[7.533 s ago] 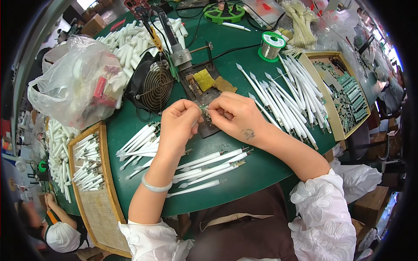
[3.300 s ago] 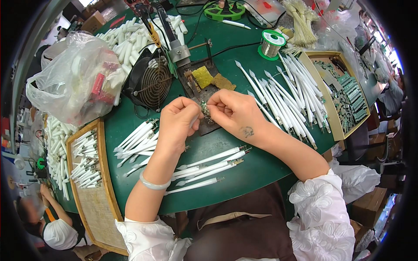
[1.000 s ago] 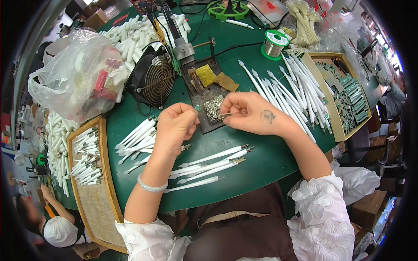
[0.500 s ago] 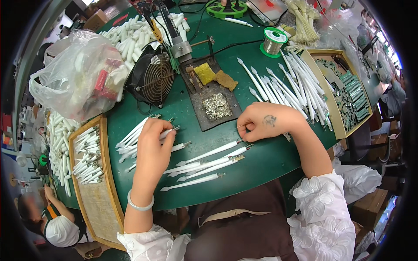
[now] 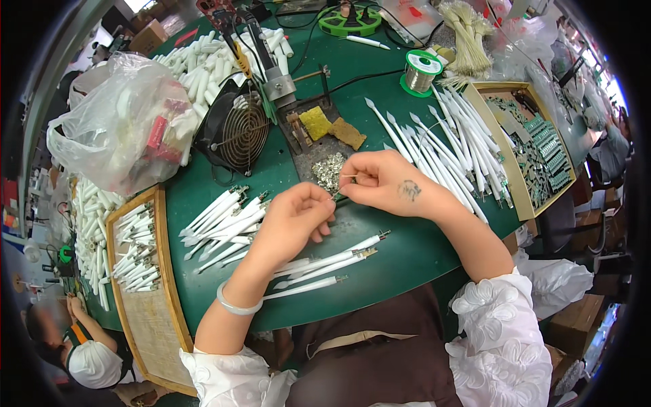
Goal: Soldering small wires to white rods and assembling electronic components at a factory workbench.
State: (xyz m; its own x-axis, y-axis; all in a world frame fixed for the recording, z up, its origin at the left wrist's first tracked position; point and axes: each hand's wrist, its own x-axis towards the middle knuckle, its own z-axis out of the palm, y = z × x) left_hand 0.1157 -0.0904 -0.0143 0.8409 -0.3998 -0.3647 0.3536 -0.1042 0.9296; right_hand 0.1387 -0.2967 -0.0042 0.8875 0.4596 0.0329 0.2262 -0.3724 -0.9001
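Note:
My left hand [image 5: 295, 220] and my right hand [image 5: 390, 184] meet over the bench, in front of a pile of silvery solder scraps [image 5: 328, 171]. Thumb and fingers of the left hand pinch something small, with a bit of green at the fingertips; what it is I cannot make out. Between the right thumb and forefinger a thin pale wire [image 5: 348, 176] sticks out. Under and beside the left hand lie white pen-like sticks with leaf-shaped tips [image 5: 325, 262], small circuit ends toward the right. A further bunch of these sticks [image 5: 220, 224] lies left of that hand.
Behind the hands stand a soldering stand with yellow sponge [image 5: 314, 123], a black fan [image 5: 241, 129] and a solder wire spool [image 5: 421, 73]. More white sticks [image 5: 454, 149] and a box of circuit boards [image 5: 515, 203] lie right. A wood-framed tray [image 5: 159, 332] and plastic bag [image 5: 102, 149] are left.
My left hand has left the stick it held among the bunch and moved right. My right hand has moved left and slightly up, so both hands now meet.

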